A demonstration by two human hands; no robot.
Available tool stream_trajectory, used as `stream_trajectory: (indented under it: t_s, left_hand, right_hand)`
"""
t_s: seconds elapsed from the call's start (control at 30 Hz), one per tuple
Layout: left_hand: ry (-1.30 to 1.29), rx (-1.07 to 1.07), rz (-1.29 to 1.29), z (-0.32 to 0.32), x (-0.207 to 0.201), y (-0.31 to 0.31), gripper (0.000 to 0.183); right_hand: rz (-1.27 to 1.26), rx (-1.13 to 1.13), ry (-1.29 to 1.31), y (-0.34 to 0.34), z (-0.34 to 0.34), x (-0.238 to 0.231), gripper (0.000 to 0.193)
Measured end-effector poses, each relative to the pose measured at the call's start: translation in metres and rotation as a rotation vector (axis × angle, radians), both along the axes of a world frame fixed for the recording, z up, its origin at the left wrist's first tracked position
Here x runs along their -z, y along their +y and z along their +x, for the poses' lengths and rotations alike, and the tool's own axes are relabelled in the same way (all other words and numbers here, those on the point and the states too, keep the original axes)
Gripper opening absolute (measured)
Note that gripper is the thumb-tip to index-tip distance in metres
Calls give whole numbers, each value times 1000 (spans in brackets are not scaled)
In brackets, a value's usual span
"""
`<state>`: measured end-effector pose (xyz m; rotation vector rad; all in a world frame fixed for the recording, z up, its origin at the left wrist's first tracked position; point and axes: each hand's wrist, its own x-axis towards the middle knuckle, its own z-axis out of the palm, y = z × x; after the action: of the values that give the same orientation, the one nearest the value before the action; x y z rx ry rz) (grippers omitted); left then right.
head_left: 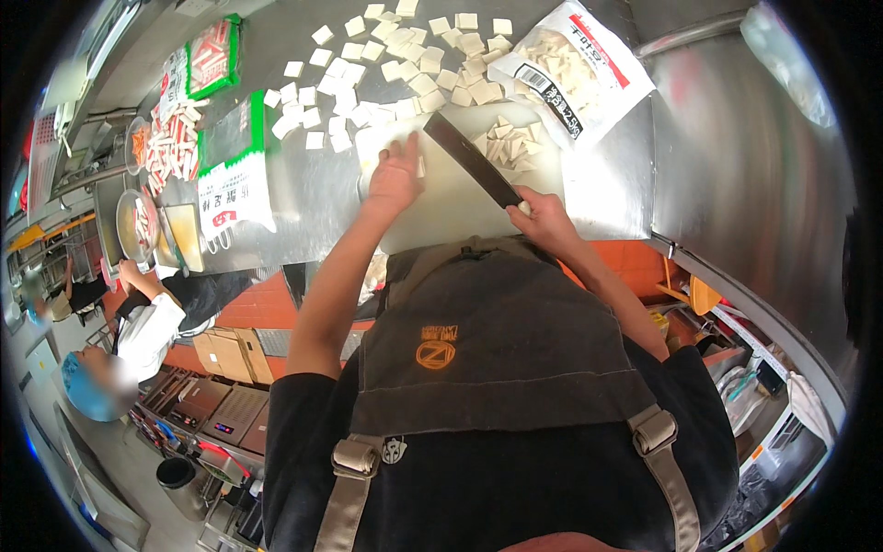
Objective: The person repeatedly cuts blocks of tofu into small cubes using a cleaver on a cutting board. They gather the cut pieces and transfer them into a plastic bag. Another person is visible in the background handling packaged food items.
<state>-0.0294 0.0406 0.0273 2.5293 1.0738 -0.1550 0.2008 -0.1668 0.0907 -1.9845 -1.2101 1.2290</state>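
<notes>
My right hand (543,221) is closed around the handle of a cleaver (471,161). Its dark blade slants up and left over the white cutting board (451,216). On the board's left side rests my left hand (395,175), fingers stretched forward, left of the blade. A pale tofu slice (421,167) peeks out beside that hand, partly hidden by it. Right of the blade lies a pile of smaller cut tofu pieces (513,145). Many square tofu slices (345,78) are scattered on the steel table beyond the board.
An opened white bag (575,69) of tofu lies at the far right. To the left are a green-and-white bag (235,166), a heap of red-and-white sticks (173,147) and a metal bowl (138,225). A co-worker in a blue cap (87,386) stands at the left.
</notes>
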Motion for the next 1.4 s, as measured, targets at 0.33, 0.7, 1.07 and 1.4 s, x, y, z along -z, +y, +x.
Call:
stream_trajectory:
  t_s: [0.33, 0.7, 1.07, 1.4]
  left_hand:
    - [-103, -193, -247, -20, 4, -7, 76]
    - [-198, -203, -249, -13, 15, -4, 49]
    - [-477, -582, -408, -46, 28, -18, 91]
    - [-903, -951, -694, -43, 73, -40, 40]
  right_hand:
    - [-37, -143, -234, 45, -52, 43, 33]
    - [87, -77, -239, 54, -97, 65, 24]
    - [235, -171, -291, 55, -54, 1, 30]
    - [313, -545, -436, 72, -36, -3, 17]
